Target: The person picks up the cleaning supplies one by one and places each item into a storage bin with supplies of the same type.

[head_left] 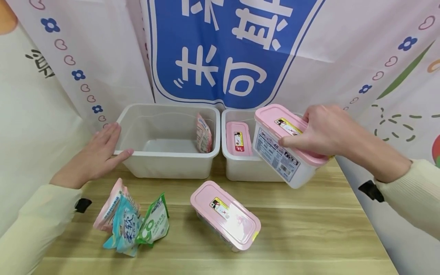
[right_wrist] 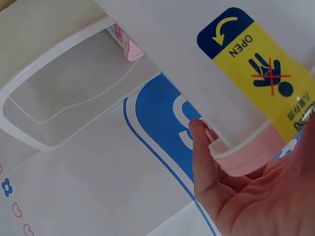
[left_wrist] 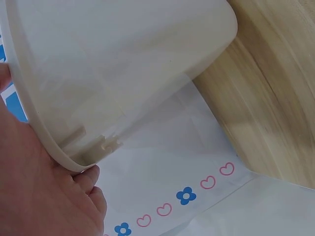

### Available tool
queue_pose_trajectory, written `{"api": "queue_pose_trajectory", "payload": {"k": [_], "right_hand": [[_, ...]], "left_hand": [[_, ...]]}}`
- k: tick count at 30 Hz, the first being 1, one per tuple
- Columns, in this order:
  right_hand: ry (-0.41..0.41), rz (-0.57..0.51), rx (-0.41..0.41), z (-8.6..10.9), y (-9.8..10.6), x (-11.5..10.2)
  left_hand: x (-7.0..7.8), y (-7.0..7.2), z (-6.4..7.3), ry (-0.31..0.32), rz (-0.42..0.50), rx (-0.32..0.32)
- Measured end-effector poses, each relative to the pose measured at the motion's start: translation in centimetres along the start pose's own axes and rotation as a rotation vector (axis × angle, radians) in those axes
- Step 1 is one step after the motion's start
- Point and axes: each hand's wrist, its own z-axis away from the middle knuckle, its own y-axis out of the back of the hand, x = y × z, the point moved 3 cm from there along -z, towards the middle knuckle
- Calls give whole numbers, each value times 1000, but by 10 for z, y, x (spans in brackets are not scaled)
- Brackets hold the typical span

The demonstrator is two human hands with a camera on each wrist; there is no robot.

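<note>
My right hand (head_left: 323, 131) grips a white plastic box with a pink lid (head_left: 275, 152), thumb on the lid's near side. The box is tilted above the front rim of the right-hand bin (head_left: 240, 170); a yellow "OPEN" label (right_wrist: 261, 73) shows on its end in the right wrist view. Inside that bin lies another pink-lidded box (head_left: 238, 137). My left hand (head_left: 99, 152) rests on the left-hand bin (head_left: 168, 164) at its near left corner, fingers extended along the rim and thumb over the front. A pink packet (head_left: 203, 134) stands inside this bin at its right end.
On the wooden table (head_left: 309, 229) lies a third pink-lidded box (head_left: 225, 215), front centre. Left of it stand a pink packet (head_left: 109, 210), a blue packet (head_left: 125, 227) and a green-and-white packet (head_left: 154, 221). A printed cloth (head_left: 220, 57) hangs behind the bins.
</note>
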Motion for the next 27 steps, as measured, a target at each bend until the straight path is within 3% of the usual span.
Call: {"api": "queue_pose_trajectory", "payload": {"k": [17,27], "right_hand": [[-71,-52,0,-39,1,9],[-114,-40,-8,-59,6,3]], "left_hand": [[2,-1,0,18,-5,-25],[1,0,1,14,2,-16]]}}
